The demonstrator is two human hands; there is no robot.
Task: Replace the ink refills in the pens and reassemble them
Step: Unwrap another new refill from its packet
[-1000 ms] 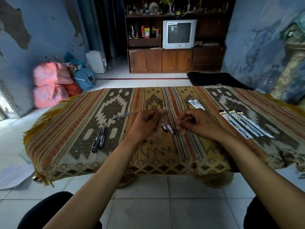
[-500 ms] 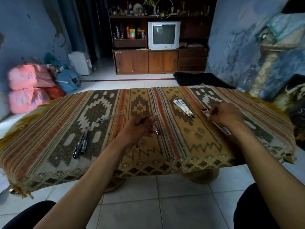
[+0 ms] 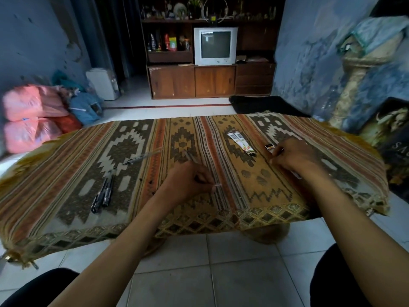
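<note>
My left hand (image 3: 188, 180) rests on the patterned cloth (image 3: 66, 196) near the table's middle, fingers closed around a clear pen barrel (image 3: 192, 157) that sticks out past the knuckles. My right hand (image 3: 296, 157) lies at the right on several refill packets (image 3: 269, 147), pinching one; most of them are hidden under the hand. Two more refill packets (image 3: 241, 142) lie between my hands, farther back. Two dark pens (image 3: 103, 192) lie side by side at the left. A clear pen (image 3: 141, 157) lies diagonally behind them.
The low table's front edge hangs over a white tiled floor (image 3: 221, 273), with my knees at both lower corners. Pink and blue bags (image 3: 33, 120) sit at the far left. A TV cabinet (image 3: 212, 80) stands behind, and a dark picture (image 3: 394, 134) leans at the right.
My right hand left the middle and moved right onto the refill packets. My left hand sank onto the cloth, still holding the barrel. The camera turned to the right.
</note>
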